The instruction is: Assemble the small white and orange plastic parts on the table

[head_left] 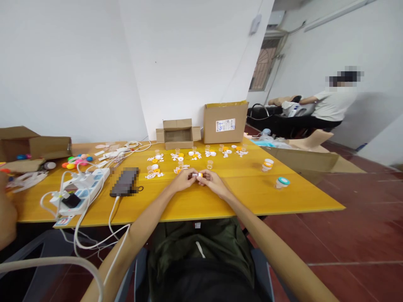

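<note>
My left hand (183,179) and my right hand (212,181) meet over the middle of the yellow table (220,201). Both pinch a small white and orange piece (199,175) between their fingertips. Just beyond the hands lie several small groups of white and orange parts with little clear cups (192,156) in rows. A clear cup (210,164) stands right behind my right hand.
A phone (124,181) on a white cable and a power strip (82,191) lie at the left. Two cardboard boxes (225,122) stand at the back by the wall. Small jars (282,182) stand at the right. Coloured balls (76,160) lie far left. Another person (330,105) sits far right.
</note>
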`<state>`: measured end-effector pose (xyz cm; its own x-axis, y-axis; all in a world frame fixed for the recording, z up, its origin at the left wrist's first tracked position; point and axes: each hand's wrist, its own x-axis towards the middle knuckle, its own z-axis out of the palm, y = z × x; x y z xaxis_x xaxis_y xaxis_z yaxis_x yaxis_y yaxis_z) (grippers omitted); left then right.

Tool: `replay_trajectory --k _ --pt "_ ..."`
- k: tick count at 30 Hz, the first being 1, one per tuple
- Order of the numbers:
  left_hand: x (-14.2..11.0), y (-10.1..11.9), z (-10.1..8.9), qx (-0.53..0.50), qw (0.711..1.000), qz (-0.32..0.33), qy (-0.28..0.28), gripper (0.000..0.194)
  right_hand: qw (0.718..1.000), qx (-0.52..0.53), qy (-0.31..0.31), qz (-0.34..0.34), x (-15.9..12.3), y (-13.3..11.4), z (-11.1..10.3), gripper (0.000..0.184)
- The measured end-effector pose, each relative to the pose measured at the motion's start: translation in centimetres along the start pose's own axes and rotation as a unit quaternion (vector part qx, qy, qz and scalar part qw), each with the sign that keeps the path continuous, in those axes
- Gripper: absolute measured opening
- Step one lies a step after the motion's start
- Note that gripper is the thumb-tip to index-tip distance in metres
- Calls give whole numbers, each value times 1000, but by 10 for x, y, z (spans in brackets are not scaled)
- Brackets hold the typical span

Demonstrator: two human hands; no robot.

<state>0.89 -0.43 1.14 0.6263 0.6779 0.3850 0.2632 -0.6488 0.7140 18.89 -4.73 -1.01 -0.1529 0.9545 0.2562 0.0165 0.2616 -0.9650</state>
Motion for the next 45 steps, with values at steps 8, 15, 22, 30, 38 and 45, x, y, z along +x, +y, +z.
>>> replay_trajectory --k 8,15,22,30,38,45 --pt "0 3 -1 22 1000 -1 1 17 1000 7 11 2 0 0 2 48" --pt "1 3 -2 28 1000 -4 -4 18 999 -42 -5 -15 -1 -5 2 40" --pt "2 0 -2 2 1000 6 -14 20 998 -60 -1 -20 -1 -6 3 42" --pt "3 -2 0 10 1000 4 -5 21 997 -74 12 -27 0 0 3 39" --pt "4 -4 0 -21 1000 20 -1 21 998 -53 6 -25 0 2 1 40" --pt "4 -6 0 -11 1000 12 20 21 999 -24 13 -19 0 1 1 38"
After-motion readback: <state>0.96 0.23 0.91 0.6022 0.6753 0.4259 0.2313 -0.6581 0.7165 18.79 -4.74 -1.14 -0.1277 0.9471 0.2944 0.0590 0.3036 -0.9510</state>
